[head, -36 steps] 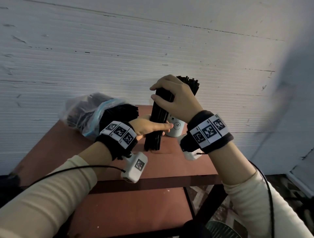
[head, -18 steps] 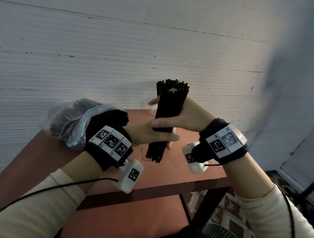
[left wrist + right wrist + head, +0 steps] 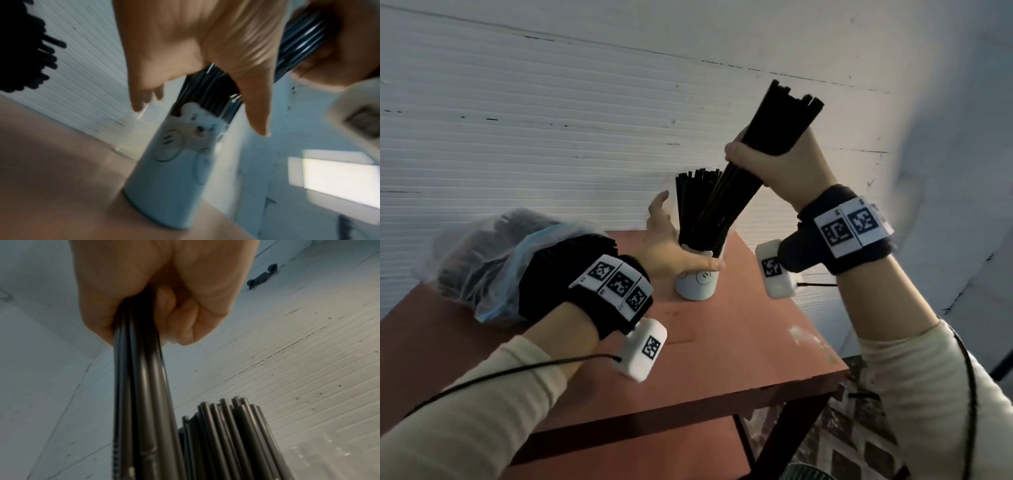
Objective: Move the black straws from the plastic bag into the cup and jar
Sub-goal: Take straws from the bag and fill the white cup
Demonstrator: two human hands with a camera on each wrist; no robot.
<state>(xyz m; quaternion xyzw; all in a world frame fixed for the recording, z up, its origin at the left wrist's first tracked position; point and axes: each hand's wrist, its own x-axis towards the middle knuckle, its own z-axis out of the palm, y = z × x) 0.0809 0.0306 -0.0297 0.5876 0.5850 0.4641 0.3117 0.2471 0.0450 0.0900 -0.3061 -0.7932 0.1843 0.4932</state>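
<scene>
My right hand (image 3: 777, 164) grips a bundle of black straws (image 3: 770, 133), tilted with its top to the right and its lower ends down in the white bear-print cup (image 3: 695, 282). More straws (image 3: 693, 202) stand in that cup. My left hand (image 3: 667, 250) is open beside the cup, thumb across the front near the rim and fingers behind the straws. In the left wrist view the open left hand (image 3: 185, 40) hovers over the cup (image 3: 170, 170). The right wrist view shows the right hand (image 3: 164, 296) closed round the bundle (image 3: 139, 402). No jar is plainly visible.
A clear plastic bag (image 3: 493, 260) full of black straws lies on the left of the red-brown table (image 3: 739, 342), its open end toward my left wrist. A white ribbed wall stands right behind the table. The table's right edge runs just right of the cup.
The right hand has carried the bundle up and to the right, and its lower ends now sit in the cup. The left hand has let go of the bundle and opened beside the cup.
</scene>
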